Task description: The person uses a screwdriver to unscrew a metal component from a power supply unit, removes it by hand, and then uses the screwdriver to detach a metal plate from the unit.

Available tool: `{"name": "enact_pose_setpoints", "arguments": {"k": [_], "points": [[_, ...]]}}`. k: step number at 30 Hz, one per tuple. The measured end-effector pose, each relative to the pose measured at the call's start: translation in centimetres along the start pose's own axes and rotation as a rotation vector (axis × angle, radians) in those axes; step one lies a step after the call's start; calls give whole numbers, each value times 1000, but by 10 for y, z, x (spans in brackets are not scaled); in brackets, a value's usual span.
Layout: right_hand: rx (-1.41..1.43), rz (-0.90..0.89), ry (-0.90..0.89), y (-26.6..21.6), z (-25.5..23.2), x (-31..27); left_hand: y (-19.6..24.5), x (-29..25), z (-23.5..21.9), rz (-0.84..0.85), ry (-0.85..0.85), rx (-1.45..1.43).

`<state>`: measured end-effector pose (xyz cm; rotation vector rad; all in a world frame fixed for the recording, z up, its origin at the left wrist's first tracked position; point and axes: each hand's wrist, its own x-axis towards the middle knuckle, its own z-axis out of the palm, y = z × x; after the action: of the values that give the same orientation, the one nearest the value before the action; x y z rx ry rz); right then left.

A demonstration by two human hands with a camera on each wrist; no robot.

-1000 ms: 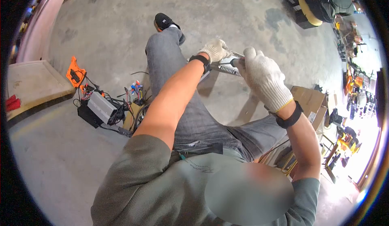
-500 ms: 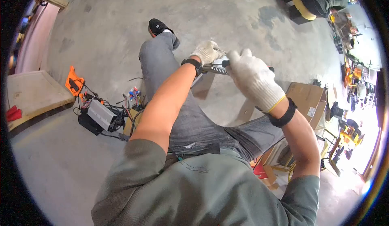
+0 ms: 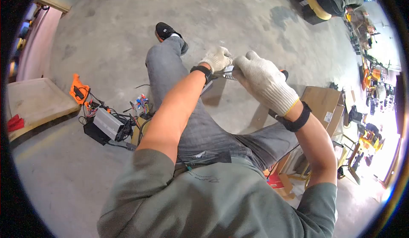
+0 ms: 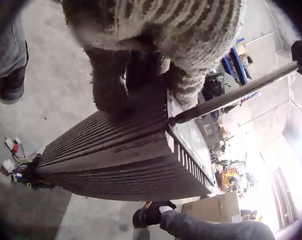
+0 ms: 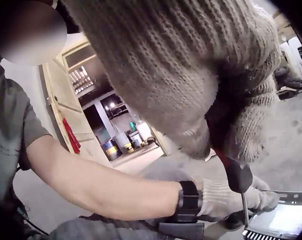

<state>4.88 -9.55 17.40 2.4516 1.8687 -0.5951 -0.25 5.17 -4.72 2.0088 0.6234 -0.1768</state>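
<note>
Both hands wear white knitted gloves. The left hand [image 3: 217,59] grips a finned metal housing [image 4: 126,160] by its upper end, with fingers over the ribbed side in the left wrist view. A screwdriver, its dark handle [image 5: 236,172] in the curled fingers of the right hand [image 3: 264,80], reaches toward the housing. Its steel shaft [image 4: 231,95] slants down to a corner of the housing's end, the tip right at a small screw there. A pale flat plate [image 5: 278,220] and a slotted edge show on that end. The right palm hides much of the handle.
On the floor at left lie a silver ribbed box [image 3: 107,123] with tangled cables and an orange piece [image 3: 79,92]. A pale wooden board [image 3: 38,99] stands beyond them. At right is a cardboard box [image 3: 319,103]. The person's legs [image 3: 170,67] flank the work.
Both hands and the housing have shifted slightly left in the head view, as the view itself moved. The right hand has turned a little, and its fingers now cover more of the screwdriver handle.
</note>
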Motion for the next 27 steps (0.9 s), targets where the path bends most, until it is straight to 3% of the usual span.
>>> {"name": "enact_pose_setpoints", "arguments": {"k": [4,6,9,10,11,12,13,15,18,23,25,27], "points": [[91,-37,-10,2,-10,-10,-4,4,5,-7,26,-125],[205,-113,180,14,-26,-21,0,-4,2,-14,27,-120],[575,195,250,46,-39,-41,6,-11,-4,-34,-8,-144],[577,196,250,61,-40,-47,6,-12,-2,-17,27,-135],[743,345,305,77,-37,-52,6,-12,0,-1,60,-127],[907,497,360,94,-32,-58,5,-10,1,11,47,-122],[911,500,362,113,-21,-63,6,-10,2,11,43,-119],[1219,693,490,155,16,-72,12,-12,4,77,193,112],[1482,764,393,216,79,-87,29,-20,3,84,223,263],[1539,886,298,205,113,-61,39,-33,5,172,269,447],[1526,852,279,226,132,-47,50,-31,8,48,203,433],[1388,838,66,234,135,-23,68,-38,2,-45,119,444]]}}
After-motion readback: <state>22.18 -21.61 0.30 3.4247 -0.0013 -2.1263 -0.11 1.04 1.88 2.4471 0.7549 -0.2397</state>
